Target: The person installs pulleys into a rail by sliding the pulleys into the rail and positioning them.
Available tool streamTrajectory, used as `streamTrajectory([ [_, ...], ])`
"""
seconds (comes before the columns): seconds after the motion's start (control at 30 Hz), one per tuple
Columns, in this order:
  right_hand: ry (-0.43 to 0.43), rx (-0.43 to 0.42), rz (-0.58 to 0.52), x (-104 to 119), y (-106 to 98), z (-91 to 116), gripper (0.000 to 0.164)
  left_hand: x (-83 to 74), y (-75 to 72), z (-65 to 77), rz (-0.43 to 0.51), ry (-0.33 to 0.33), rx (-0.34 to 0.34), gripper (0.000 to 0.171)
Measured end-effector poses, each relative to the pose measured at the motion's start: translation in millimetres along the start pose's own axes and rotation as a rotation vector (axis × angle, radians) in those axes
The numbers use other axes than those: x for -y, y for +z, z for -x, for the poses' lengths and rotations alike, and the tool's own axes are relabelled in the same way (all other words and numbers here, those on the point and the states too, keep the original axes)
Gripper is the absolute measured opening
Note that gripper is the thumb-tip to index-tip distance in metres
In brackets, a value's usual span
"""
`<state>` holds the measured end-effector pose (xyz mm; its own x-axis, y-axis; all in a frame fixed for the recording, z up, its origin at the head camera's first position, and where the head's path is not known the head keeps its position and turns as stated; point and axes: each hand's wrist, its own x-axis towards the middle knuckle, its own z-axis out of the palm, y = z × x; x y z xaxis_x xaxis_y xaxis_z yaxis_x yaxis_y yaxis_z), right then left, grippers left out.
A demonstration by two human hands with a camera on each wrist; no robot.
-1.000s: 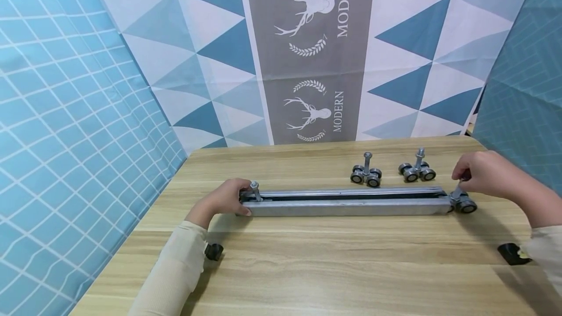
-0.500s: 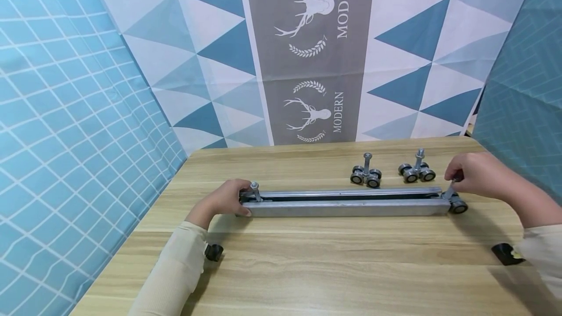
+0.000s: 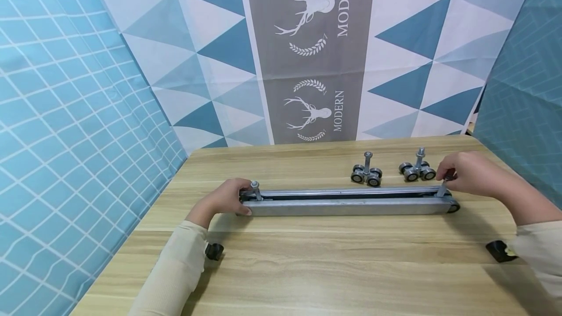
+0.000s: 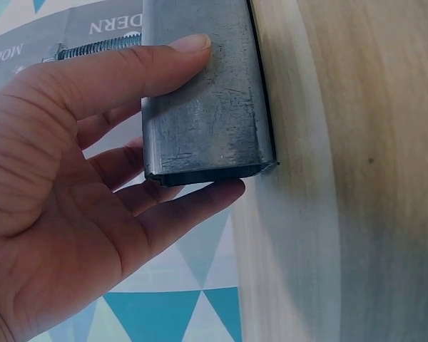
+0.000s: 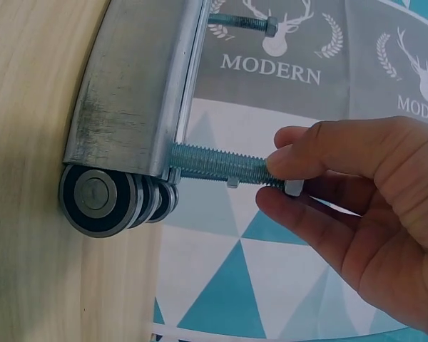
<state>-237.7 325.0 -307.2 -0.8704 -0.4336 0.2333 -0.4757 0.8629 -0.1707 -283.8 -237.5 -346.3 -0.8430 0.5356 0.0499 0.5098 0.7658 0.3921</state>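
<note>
A long metal channel rail (image 3: 347, 207) lies across the wooden table, its slot facing up. At its left end my left hand (image 3: 226, 196) grips the rail, thumb on the near side wall. Beside that hand a bolt (image 3: 256, 190) stands up out of the slot. My right hand (image 3: 471, 174) pinches the threaded bolt (image 5: 217, 162) of a roller trolley at the rail's right end. The trolley's rear wheels (image 5: 96, 199) stick out of the rail's end, while its front part is hidden inside the channel.
Two more roller trolleys stand behind the rail, one (image 3: 367, 172) left of the other (image 3: 417, 168), bolts upward. The wooden tabletop (image 3: 333, 267) extends in front. Patterned cloth (image 3: 316, 62) hangs behind the table.
My right hand has moved left with the trolley, whose front part has slid from outside the rail into its right end. My left hand has stayed in place.
</note>
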Motion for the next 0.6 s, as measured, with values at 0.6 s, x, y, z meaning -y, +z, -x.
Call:
streamTrajectory([
  [0.6,-0.03,-0.016,-0.002,5.0,1.9,-1.1,0.019,-2.3,-0.4,-0.2,-0.004,-0.013,0.009,0.036],
])
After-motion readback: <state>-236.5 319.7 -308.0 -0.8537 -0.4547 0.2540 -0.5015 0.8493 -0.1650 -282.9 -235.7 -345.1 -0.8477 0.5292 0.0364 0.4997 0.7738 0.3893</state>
